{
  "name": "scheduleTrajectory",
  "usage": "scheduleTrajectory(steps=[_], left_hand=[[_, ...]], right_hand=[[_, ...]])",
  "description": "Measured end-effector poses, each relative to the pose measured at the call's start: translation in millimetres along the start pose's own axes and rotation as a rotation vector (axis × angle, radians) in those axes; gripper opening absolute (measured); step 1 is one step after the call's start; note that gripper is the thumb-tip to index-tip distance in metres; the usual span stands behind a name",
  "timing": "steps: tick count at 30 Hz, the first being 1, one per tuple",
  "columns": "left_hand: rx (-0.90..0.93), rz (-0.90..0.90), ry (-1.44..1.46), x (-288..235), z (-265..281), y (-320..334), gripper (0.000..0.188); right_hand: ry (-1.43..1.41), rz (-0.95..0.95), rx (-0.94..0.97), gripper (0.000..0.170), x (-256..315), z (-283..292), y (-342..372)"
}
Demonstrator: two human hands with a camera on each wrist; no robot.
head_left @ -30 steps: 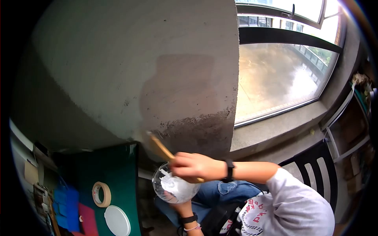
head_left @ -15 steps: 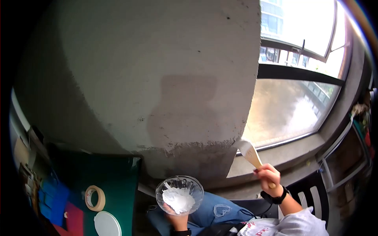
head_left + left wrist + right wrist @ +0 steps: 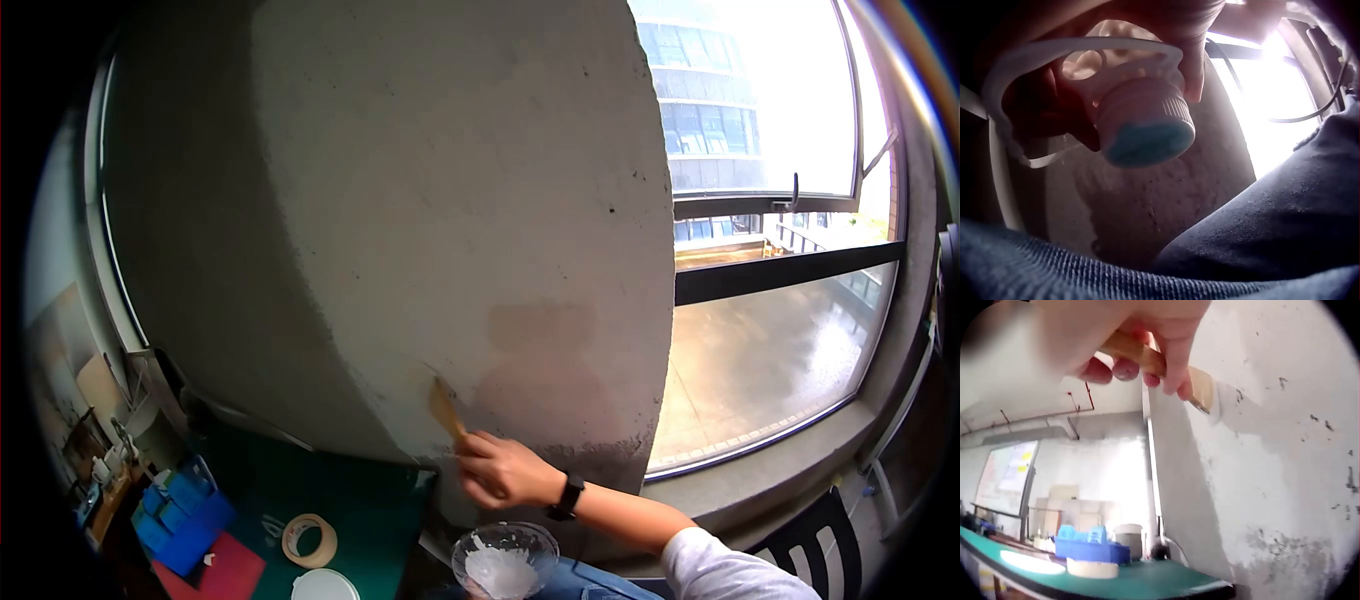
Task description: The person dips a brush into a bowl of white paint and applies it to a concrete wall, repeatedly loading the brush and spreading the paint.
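Note:
My right hand grips the wooden handle of a flat paintbrush, its bristle end up against the grey wall. In the right wrist view, the fingers wrap the handle and the brush head meets the wall beside a pale smear. Low in the head view, a clear bowl holds thick white paste. Underneath it, the left hand holds the bowl, mostly hidden from the head camera. From below, the left wrist view shows fingers around its round base, which has a blue-green underside.
At the left is a green table bearing a masking tape roll, a white lid and a blue container. A window borders the wall's right edge. A black slatted chair stands low at right.
The paintbrush went from the wall's lower left to its right edge by the window, then back left against the wall. The head view has tilted upward. The left hand keeps holding the bowl.

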State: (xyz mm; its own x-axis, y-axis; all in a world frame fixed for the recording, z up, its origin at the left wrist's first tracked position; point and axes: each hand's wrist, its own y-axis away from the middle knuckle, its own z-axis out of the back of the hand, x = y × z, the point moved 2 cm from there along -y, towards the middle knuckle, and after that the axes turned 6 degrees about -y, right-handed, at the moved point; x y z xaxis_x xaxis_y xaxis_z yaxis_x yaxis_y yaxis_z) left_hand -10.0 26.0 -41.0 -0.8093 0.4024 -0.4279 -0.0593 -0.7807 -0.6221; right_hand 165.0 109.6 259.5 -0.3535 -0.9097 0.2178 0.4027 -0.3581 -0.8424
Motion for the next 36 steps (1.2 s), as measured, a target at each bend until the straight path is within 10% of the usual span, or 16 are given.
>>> scheduleTrajectory(steps=[7,9,10,14,19,21,30,36], left_hand=[[-0.058,0.013,0.093,-49.6,38.5,-36.2,0.036],[-0.098,0.742,1.443,-17.9,-21.8,-15.6,0.038],[-0.111,0.747,1.453,-13.3,-35.5,-11.4,0.038],[-0.024,0.703,1.345,-6.5,-29.0,-1.1,0.041],[0.118,0.024,0.031,-20.2,8.3,-34.8,0.056],[0.053,0.241,0.112,-40.4,35.6,-33.8,0.058],[0.019,0.202,0.172,-39.0,26.2,-33.7,0.062],[0.026,0.099,0.102,-47.4,23.9,-35.4,0.065]], right_hand=[[0.216,-0.236,-0.127,0.004,51.1,77.3,115.5],[0.247,-0.295,-0.240,0.013,64.5,93.4,146.4],[0.198,-0.235,-0.280,0.016,70.8,100.0,148.7],[0.036,-0.014,-0.139,0.013,83.1,91.2,94.2],[-0.051,0.026,0.036,0.014,43.5,19.9,11.8],[0.037,-0.013,0.071,0.015,30.3,7.7,4.5],[0.337,-0.314,-0.245,0.012,72.9,104.9,130.5],[0.018,0.035,-0.071,0.009,66.9,63.6,75.9]])
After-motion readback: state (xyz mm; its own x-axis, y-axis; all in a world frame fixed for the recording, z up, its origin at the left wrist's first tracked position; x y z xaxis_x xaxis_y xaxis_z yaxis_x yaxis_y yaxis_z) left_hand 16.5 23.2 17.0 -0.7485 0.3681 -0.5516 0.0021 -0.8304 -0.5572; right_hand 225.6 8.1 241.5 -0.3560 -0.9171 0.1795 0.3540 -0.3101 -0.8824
